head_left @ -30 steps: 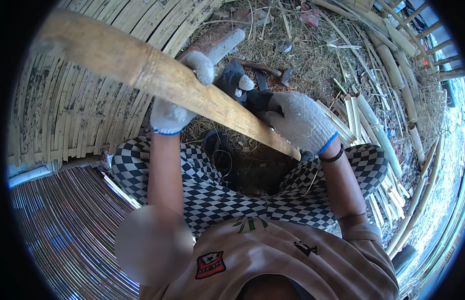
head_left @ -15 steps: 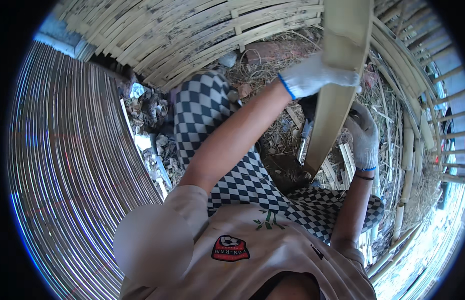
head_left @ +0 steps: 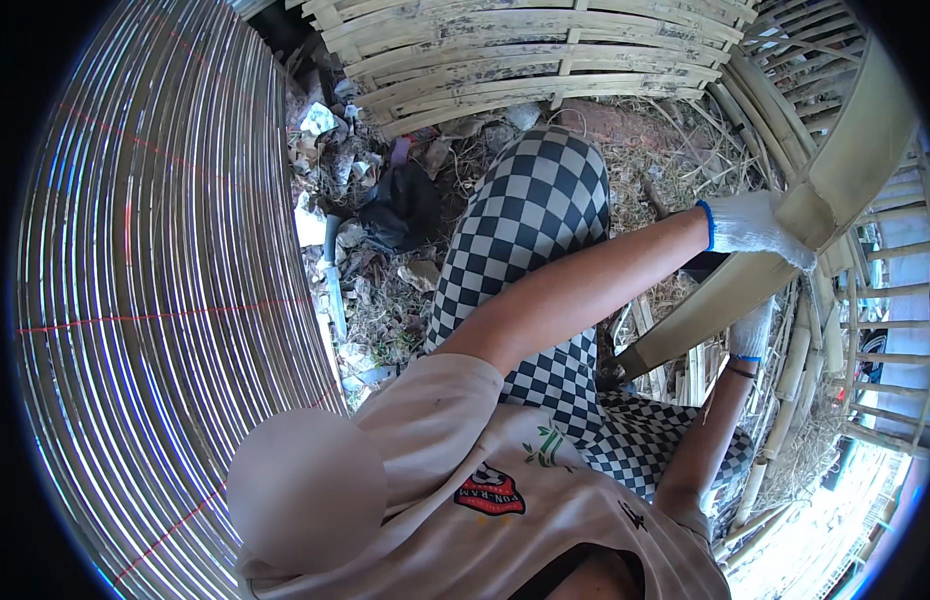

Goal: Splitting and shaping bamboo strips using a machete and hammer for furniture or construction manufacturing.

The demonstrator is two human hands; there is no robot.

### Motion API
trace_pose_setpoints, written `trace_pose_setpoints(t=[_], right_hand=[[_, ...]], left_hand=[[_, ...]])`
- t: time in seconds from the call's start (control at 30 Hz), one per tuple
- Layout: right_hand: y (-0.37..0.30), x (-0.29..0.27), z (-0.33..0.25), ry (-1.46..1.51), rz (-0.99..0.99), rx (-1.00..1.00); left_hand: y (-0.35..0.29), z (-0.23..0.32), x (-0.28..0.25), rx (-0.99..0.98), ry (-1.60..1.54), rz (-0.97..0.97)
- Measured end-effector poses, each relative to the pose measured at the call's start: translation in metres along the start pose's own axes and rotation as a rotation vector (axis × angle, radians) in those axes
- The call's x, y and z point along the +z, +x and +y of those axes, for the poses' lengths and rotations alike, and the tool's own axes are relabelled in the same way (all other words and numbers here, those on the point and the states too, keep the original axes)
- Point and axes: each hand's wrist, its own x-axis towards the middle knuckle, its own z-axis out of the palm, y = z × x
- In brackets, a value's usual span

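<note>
A wide split bamboo strip (head_left: pixel 705 310) slants from the ground between my legs up to the upper right. My left hand (head_left: pixel 755 228), in a white knit glove with a blue cuff, grips it at its upper part, beside a node. Below the strip is my right hand (head_left: pixel 753 330), in a matching glove, close to the strip's underside. The strip hides its fingers, so what they hold does not show. A dark thing (head_left: pixel 707 264) shows partly behind the strip near my left wrist; its kind is unclear.
A woven bamboo panel (head_left: pixel 535 50) lies at the far side. Thin slats form a large mat (head_left: pixel 165 240) on the left. Bamboo poles and a lattice (head_left: pixel 890 340) stand at the right. Scraps, dry leaves and a black bag-like thing (head_left: pixel 400 205) litter the ground.
The upper end of the bamboo strip has swung to the right, and my left hand has gone with it. My right hand is lower and more hidden. The view has turned leftward.
</note>
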Motion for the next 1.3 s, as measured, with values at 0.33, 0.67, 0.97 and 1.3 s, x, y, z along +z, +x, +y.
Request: trace_pose_setpoints(t=[0.33,0.67,0.97,1.3], right_hand=[[-0.002,0.039,-0.073,0.302,0.175,0.01],[-0.012,-0.009,-0.073,0.515,0.527,0.28],[-0.033,-0.053,-0.105,0.468,0.673,0.233],[-0.011,-0.064,-0.283,0.742,0.472,-0.23]], left_hand=[[0.001,0.001,-0.005,0.053,-0.219,-0.057],[0.007,-0.02,-0.029,-0.187,-0.347,0.201],[0.014,-0.036,-0.044,-0.211,-0.167,0.534],[0.029,-0.048,-0.028,-0.227,-0.151,0.595]])
